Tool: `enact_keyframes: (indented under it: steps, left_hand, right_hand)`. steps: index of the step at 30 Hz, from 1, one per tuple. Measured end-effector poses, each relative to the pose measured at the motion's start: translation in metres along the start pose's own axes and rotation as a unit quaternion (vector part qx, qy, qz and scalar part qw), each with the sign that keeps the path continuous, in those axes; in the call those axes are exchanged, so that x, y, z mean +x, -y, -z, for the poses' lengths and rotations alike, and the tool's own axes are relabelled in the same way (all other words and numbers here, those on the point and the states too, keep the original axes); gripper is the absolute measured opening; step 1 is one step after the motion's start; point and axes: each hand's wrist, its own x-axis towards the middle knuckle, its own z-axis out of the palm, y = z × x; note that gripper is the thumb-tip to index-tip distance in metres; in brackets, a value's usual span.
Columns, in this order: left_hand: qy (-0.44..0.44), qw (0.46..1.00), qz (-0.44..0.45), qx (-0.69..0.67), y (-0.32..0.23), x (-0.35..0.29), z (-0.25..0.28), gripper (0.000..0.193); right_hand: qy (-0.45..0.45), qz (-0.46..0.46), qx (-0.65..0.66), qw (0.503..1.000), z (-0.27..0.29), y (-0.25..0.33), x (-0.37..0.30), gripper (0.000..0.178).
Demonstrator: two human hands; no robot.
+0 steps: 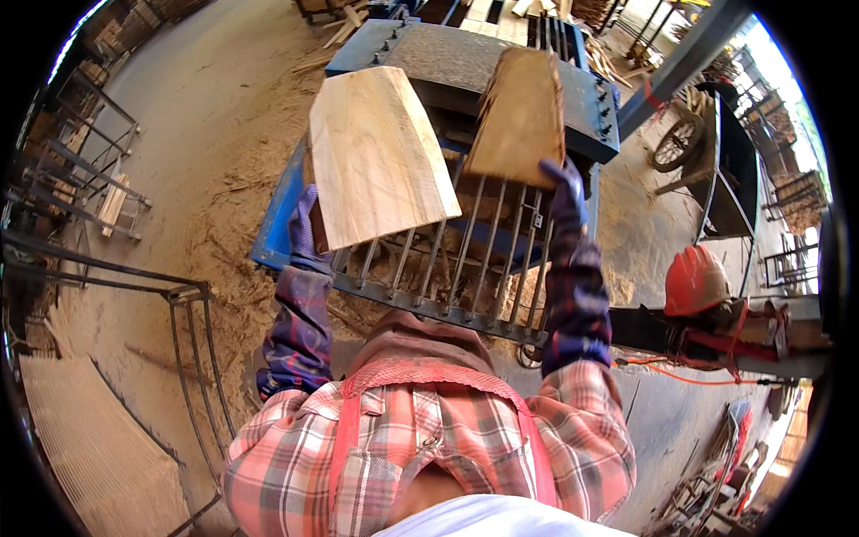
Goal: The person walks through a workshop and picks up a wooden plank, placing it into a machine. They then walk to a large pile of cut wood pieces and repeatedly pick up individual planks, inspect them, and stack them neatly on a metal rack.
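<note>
My left hand (306, 228), in a purple glove, grips the left edge of a pale, smooth-faced wooden slab (380, 161); its fingers are partly hidden behind the wood. My right hand (565, 188), gloved alike, grips the lower right corner of a second, browner slab (517, 121) with bark along its sides. Both slabs are tilted over the bars of a metal roller or rack bed (407, 251) in front of me. Beyond them stands the blue machine (438, 54) with bolts on its top, its far side reaching past the slabs.
A red hard hat (696, 280) rests on a stand to the right, where an orange cord (689, 376) hangs. A metal post (680, 63) rises at the far right, near a wheeled cart (716, 170). On the left are a metal frame (183, 291) and sawdust on the floor.
</note>
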Motion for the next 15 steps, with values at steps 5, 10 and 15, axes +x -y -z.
enact_keyframes:
  steps: [5,10,15]
  left_hand:
    - [-0.032,0.987,0.104,-0.115,0.015,-0.035,-0.055,0.041]
    - [0.003,0.985,0.160,-0.061,0.065,-0.046,-0.044,0.042]
    - [-0.017,0.950,0.075,0.301,0.111,0.006,-0.057,0.063]
  right_hand:
    - [-0.050,-0.163,0.087,0.981,0.029,-0.055,0.053,0.032]
    - [0.091,-0.283,0.064,0.953,-0.076,-0.045,-0.112,0.047]
    - [-0.028,-0.191,0.114,0.974,-0.044,-0.102,-0.104,0.047]
